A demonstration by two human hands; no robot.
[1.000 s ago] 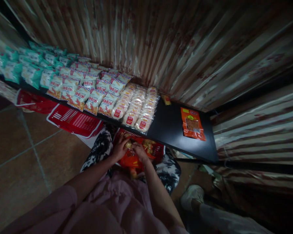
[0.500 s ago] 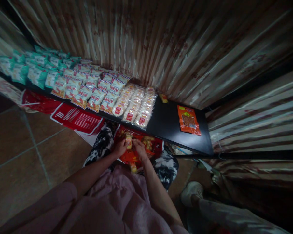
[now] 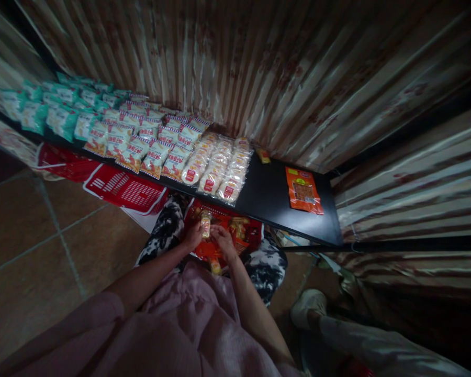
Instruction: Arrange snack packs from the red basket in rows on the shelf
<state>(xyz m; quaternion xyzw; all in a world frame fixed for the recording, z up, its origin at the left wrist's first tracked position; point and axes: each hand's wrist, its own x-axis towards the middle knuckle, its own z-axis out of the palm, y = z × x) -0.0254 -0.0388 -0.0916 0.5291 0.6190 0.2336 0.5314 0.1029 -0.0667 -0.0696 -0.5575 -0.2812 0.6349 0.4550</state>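
I handle a yellow plastic packet (image 3: 205, 228) by the red plastic basket's (image 3: 256, 230) far edge, left hand (image 3: 193, 236) pinching, right hand's (image 3: 223, 241) grip unclear, steadiness probably needed.

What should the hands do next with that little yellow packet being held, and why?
Maybe lift the little yellow packet toward the black shelf: the left hand holds it over the red basket, and another small yellow packet lies near the shelf's back edge, with bare shelf in front.
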